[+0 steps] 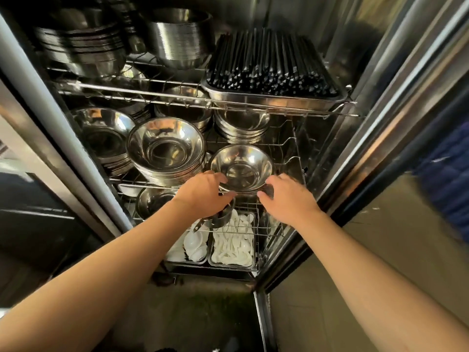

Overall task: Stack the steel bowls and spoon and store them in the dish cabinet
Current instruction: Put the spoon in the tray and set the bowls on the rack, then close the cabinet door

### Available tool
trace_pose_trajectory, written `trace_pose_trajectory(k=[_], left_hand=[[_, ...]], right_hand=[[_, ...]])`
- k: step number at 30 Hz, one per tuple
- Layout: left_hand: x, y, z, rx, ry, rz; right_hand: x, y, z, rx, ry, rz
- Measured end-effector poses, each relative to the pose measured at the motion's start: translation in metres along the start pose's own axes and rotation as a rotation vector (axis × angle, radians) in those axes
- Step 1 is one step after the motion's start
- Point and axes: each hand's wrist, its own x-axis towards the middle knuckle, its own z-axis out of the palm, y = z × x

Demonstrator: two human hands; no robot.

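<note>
Bowls going onto middle wire shelf, right of tall stack. Left hand, right hand fingers curled round rim (spoon unseen). Next: release, withdraw.

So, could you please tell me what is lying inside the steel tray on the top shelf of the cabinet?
The steel tray is packed with black chopsticks, lying lengthways with their ends toward the camera. They cover the tray's floor, so anything beneath them cannot be seen.
</note>
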Motion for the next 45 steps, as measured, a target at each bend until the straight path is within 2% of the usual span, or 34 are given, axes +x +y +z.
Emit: trace_pose_trajectory(k=[3,11,18,24,27,31,34,39,42,45], left_hand=[[-0.022,0.015,-0.018,-0.083,0.022,0.05],[-0.12,0.087,-0.043,-0.278,0.033,0.371],[-0.208,0.197,-0.051,-0.398,0.047,0.739],[-0.28,0.3,-0.078,-0.435,0.187,1.035],[-0.316,0.351,-0.091,-0.475,0.265,1.134],[-0.362,0.406,-0.092,-0.62,0.284,1.104],[-0.385,0.439,-0.086,-0.703,0.32,1.022],[-0.395,0.47,-0.072,-0.775,0.371,0.784],[-0.398,0.477,-0.065,-0.817,0.379,0.731],[-0.404,0.476,-0.064,-0.839,0.4,0.682]], right_hand=[[-0.037,-0.007,-0.021,0.021,0.077,-0.024],[-0.205,-0.028,-0.075,0.078,0.379,0.076],[-0.377,-0.035,-0.128,0.023,0.586,0.243],[-0.502,-0.022,-0.17,-0.129,0.789,0.369],[-0.547,-0.014,-0.181,-0.068,0.854,0.35],[-0.588,-0.002,-0.185,-0.139,0.933,0.222],[-0.615,0.022,-0.19,-0.13,0.977,0.198],[-0.64,0.062,-0.188,-0.046,0.829,0.316],[-0.637,0.079,-0.184,0.029,0.713,0.436],[-0.624,0.096,-0.178,0.087,0.624,0.441]])
